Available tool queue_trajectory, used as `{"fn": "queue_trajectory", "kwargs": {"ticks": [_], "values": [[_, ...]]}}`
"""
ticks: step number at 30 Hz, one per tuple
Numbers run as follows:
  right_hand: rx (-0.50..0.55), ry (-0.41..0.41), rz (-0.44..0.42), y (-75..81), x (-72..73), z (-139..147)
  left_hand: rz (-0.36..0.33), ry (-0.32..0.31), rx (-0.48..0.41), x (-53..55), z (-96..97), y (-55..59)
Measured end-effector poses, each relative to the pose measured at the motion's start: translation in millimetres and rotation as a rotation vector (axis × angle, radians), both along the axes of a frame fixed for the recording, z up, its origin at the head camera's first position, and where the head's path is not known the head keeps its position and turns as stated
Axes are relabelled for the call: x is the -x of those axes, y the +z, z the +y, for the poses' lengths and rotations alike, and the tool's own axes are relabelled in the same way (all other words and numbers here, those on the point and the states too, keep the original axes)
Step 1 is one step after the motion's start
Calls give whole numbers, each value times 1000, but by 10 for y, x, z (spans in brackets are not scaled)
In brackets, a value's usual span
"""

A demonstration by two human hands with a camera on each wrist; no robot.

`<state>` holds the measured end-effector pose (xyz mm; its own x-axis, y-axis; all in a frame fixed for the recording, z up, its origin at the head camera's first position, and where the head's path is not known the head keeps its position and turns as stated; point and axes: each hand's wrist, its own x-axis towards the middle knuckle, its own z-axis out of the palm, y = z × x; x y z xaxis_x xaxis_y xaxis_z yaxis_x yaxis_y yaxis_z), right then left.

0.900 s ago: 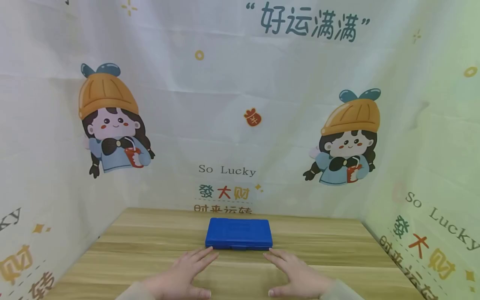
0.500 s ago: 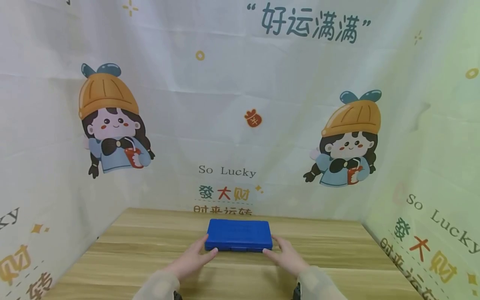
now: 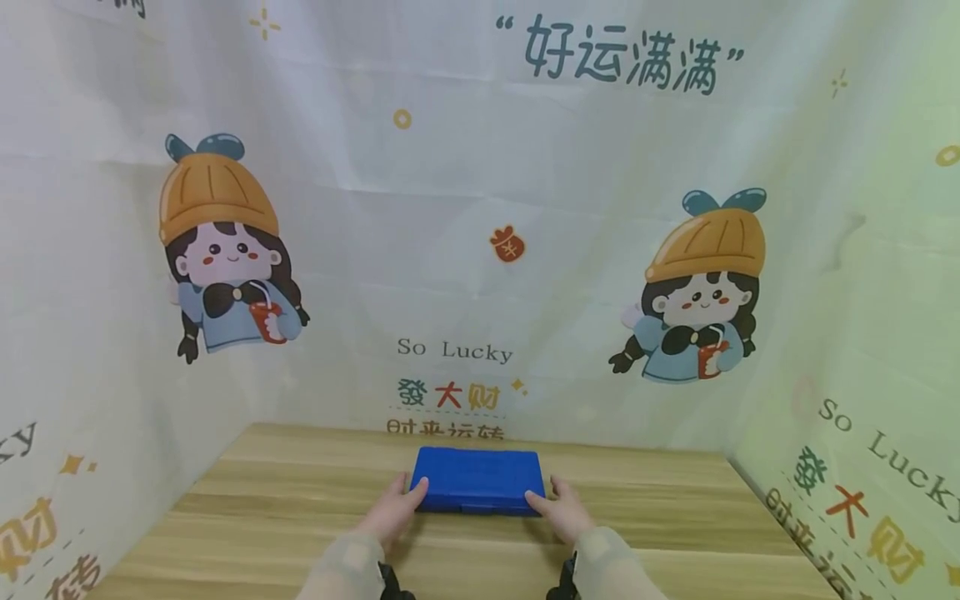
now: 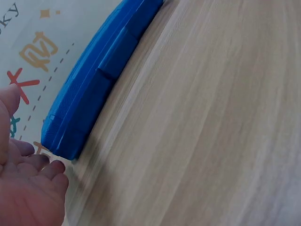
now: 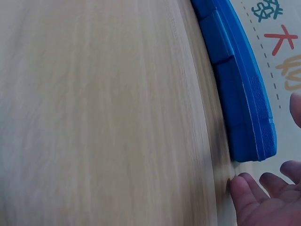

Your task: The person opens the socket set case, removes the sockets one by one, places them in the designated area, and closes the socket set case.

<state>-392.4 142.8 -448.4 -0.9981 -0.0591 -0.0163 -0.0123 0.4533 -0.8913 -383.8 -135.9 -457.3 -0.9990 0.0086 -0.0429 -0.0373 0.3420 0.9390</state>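
Observation:
A blue plastic case (image 3: 478, 479) with a textured lid lies closed on the wooden table, its latch (image 4: 114, 54) facing the person. At its left end is my left hand (image 3: 393, 510), thumb by the front corner and fingers alongside. The left wrist view shows these fingers (image 4: 35, 165) loosely bent, a small gap from the case. My right hand (image 3: 564, 508) mirrors this at the right end. In the right wrist view, its fingertips (image 5: 242, 188) stay just off the case's end, with the thumb (image 5: 296, 109) apart from the case.
The light wood table (image 3: 675, 508) spreads around the case. A pale printed cloth (image 3: 465, 292) with cartoon figures hangs behind it and along both sides. Dark straps (image 3: 392, 582) sit at the wrists below pale sleeves (image 3: 347, 560).
Both hands have moved forward, from in front of the case to beside its two ends, turning from palms down to palms facing inward. The case stays where it was on the table.

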Motion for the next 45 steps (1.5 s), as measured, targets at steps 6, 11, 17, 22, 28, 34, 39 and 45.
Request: {"fn": "queue_trajectory", "kwargs": {"ticks": [6,11,17,22,28,34,39,45], "values": [[23,3,-71,-109,53,-74,-15,3,-38,-20,41,-92],[94,11,-83,-123,85,-116,4,-3,-24,-10,48,-82],[174,-14,-77,-121,53,-143,-42,-18,-3,-47,35,-35],[174,-25,-64,-115,-45,-136,-58,-21,31,-107,11,-30],[135,-55,-20,-169,-130,-75,-52,-37,75,-165,-51,-64],[95,-69,89,-199,-191,-13,-30,-24,196,-231,-109,-70],[92,-56,91,-178,-266,25,74,-28,269,-286,-137,-77],[64,-47,30,-146,-349,47,193,12,386,-334,-187,-130]]}}
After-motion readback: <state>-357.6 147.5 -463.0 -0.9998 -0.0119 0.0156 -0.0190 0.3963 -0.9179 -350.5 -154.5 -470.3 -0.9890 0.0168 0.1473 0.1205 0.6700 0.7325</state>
